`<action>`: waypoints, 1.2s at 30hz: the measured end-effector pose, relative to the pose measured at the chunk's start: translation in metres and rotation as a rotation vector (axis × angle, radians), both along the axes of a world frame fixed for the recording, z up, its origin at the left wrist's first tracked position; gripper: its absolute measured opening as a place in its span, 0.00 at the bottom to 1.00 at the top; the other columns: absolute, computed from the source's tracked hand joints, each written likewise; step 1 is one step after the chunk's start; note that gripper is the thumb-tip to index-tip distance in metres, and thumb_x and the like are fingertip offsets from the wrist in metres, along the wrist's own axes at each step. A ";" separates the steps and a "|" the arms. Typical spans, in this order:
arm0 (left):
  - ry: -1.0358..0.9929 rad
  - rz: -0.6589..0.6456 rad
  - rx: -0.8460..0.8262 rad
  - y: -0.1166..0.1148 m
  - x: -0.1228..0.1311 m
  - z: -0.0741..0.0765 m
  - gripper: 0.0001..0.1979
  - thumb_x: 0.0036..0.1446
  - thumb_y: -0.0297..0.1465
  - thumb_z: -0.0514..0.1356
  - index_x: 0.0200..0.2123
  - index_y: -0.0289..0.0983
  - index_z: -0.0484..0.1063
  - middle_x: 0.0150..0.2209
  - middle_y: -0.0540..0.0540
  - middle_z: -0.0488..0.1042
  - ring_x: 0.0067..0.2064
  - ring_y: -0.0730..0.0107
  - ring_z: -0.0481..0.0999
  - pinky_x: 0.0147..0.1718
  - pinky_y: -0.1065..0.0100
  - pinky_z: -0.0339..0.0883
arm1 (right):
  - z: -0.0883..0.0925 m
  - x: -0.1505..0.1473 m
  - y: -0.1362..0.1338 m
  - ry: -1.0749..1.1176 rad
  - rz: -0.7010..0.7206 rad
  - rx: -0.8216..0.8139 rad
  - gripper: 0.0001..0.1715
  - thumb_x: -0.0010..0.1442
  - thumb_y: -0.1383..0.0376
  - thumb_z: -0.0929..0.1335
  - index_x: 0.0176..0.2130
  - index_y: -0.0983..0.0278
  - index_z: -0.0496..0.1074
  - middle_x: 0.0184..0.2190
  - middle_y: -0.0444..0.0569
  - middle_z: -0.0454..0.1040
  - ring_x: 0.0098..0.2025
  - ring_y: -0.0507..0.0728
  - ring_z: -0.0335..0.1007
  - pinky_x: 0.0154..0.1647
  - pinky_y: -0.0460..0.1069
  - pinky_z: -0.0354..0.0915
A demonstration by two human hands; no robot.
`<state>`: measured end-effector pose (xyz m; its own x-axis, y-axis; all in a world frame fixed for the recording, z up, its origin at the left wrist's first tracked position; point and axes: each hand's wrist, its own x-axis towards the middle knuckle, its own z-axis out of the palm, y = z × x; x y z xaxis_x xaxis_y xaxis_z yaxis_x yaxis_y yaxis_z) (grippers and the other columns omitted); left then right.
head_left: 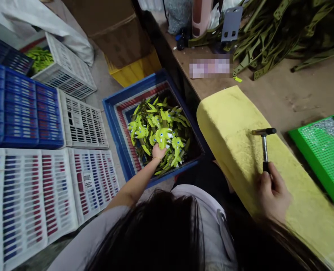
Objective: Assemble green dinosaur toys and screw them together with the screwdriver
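My left hand (159,151) reaches into a blue crate (114,130) and is closed on a yellow-green toy dinosaur (163,137) with a horned head and blue eyes; its fingertips are partly hidden. Several similar toys and long dark green and lime pieces lie heaped under and around it. My right hand (275,194) is wrapped round the dark handle of a hammer (264,148). The hammer's head lies over a thick yellow padded block (240,124), close to its surface.
White slatted crates (95,184) and blue crates (20,101) stack at the left. A brown carton (116,34) stands behind. On the bench at right lie olive-green plastic parts (271,41) and a green tray (322,150) with small metal pieces.
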<state>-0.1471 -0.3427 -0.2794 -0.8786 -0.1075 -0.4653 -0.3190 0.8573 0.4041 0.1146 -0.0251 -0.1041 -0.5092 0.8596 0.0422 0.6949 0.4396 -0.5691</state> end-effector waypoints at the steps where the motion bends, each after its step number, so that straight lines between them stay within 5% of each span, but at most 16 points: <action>1: -0.006 0.005 0.012 -0.003 -0.009 0.000 0.18 0.63 0.38 0.59 0.53 0.35 0.68 0.52 0.41 0.71 0.50 0.61 0.73 0.48 0.54 0.72 | 0.001 -0.001 -0.001 0.035 -0.024 -0.018 0.32 0.60 0.51 0.64 0.59 0.62 0.69 0.49 0.61 0.77 0.52 0.65 0.75 0.53 0.56 0.72; 8: 0.012 0.052 0.075 -0.061 -0.088 0.046 0.19 0.63 0.39 0.59 0.53 0.34 0.68 0.52 0.42 0.71 0.50 0.59 0.73 0.47 0.54 0.72 | 0.009 -0.011 -0.006 0.033 -0.095 -0.024 0.31 0.58 0.52 0.64 0.58 0.60 0.71 0.49 0.60 0.78 0.51 0.64 0.76 0.54 0.56 0.71; 11: -0.001 0.047 0.039 -0.086 -0.091 0.067 0.19 0.63 0.38 0.59 0.53 0.35 0.68 0.52 0.41 0.70 0.50 0.60 0.73 0.47 0.55 0.72 | 0.015 -0.009 -0.009 0.027 -0.114 -0.044 0.30 0.57 0.53 0.65 0.56 0.60 0.73 0.50 0.59 0.77 0.50 0.65 0.77 0.53 0.56 0.72; 14: -0.003 -0.016 0.035 -0.087 -0.072 0.072 0.19 0.63 0.38 0.59 0.53 0.35 0.68 0.52 0.42 0.70 0.50 0.60 0.73 0.47 0.55 0.72 | 0.018 -0.010 -0.009 0.014 -0.176 -0.100 0.32 0.54 0.53 0.67 0.56 0.62 0.72 0.44 0.60 0.80 0.46 0.66 0.78 0.50 0.57 0.73; 17: 0.036 -0.150 0.063 -0.058 -0.052 0.066 0.19 0.63 0.38 0.59 0.53 0.35 0.68 0.52 0.42 0.70 0.49 0.60 0.74 0.47 0.55 0.72 | 0.014 -0.025 -0.006 0.046 -0.219 -0.119 0.32 0.54 0.55 0.67 0.56 0.64 0.72 0.42 0.61 0.80 0.44 0.66 0.79 0.47 0.58 0.73; 20: 0.109 -0.400 0.125 -0.002 -0.036 0.066 0.17 0.63 0.38 0.58 0.52 0.35 0.69 0.51 0.42 0.72 0.48 0.63 0.74 0.46 0.56 0.72 | 0.009 -0.048 -0.010 0.163 -0.101 -0.046 0.29 0.58 0.56 0.64 0.55 0.66 0.71 0.49 0.61 0.77 0.51 0.64 0.75 0.54 0.60 0.70; 23: 0.209 -0.797 0.244 0.061 -0.005 0.086 0.12 0.63 0.36 0.57 0.44 0.35 0.73 0.46 0.41 0.76 0.48 0.63 0.76 0.51 0.56 0.71 | 0.009 -0.052 -0.027 0.248 0.131 0.053 0.24 0.61 0.58 0.63 0.52 0.67 0.72 0.53 0.63 0.73 0.55 0.64 0.70 0.59 0.65 0.64; 27: 0.242 -1.418 0.491 0.126 0.050 0.126 0.10 0.62 0.34 0.55 0.41 0.38 0.75 0.43 0.40 0.79 0.48 0.60 0.77 0.54 0.55 0.69 | 0.002 -0.010 -0.049 0.358 0.183 0.091 0.17 0.63 0.62 0.62 0.48 0.62 0.75 0.51 0.58 0.74 0.54 0.58 0.70 0.55 0.57 0.68; 29: 0.255 -1.689 0.634 0.157 0.076 0.138 0.08 0.61 0.31 0.56 0.41 0.38 0.75 0.41 0.41 0.80 0.45 0.61 0.79 0.50 0.57 0.71 | -0.013 0.036 -0.054 0.472 -0.029 0.092 0.14 0.62 0.59 0.64 0.42 0.59 0.76 0.42 0.52 0.78 0.46 0.55 0.74 0.48 0.52 0.71; 32: 0.381 -2.052 0.856 0.196 0.120 0.145 0.08 0.60 0.24 0.57 0.42 0.36 0.73 0.38 0.43 0.80 0.40 0.65 0.80 0.44 0.63 0.73 | -0.044 0.142 -0.069 0.494 -0.730 0.091 0.20 0.61 0.49 0.63 0.37 0.60 0.75 0.34 0.49 0.77 0.37 0.54 0.74 0.41 0.51 0.73; 34: 0.401 -2.236 0.904 0.214 0.146 0.146 0.08 0.61 0.24 0.57 0.42 0.35 0.73 0.37 0.44 0.80 0.38 0.66 0.80 0.42 0.65 0.72 | -0.066 0.224 -0.082 0.387 -1.138 0.060 0.28 0.67 0.49 0.55 0.44 0.63 0.72 0.38 0.53 0.75 0.38 0.54 0.72 0.41 0.53 0.72; 36: 0.366 -2.354 0.889 0.226 0.166 0.148 0.07 0.62 0.26 0.57 0.42 0.35 0.73 0.36 0.44 0.80 0.38 0.67 0.79 0.41 0.66 0.72 | -0.088 0.298 -0.087 0.274 -1.387 -0.054 0.27 0.69 0.53 0.52 0.51 0.66 0.68 0.42 0.53 0.73 0.39 0.53 0.72 0.40 0.53 0.72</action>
<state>0.0186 -0.1165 -0.1313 0.7007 0.6675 0.2520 0.5124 -0.7166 0.4733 0.4130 -0.1125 -0.1919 0.7570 0.6517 -0.0486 0.4044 -0.5255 -0.7486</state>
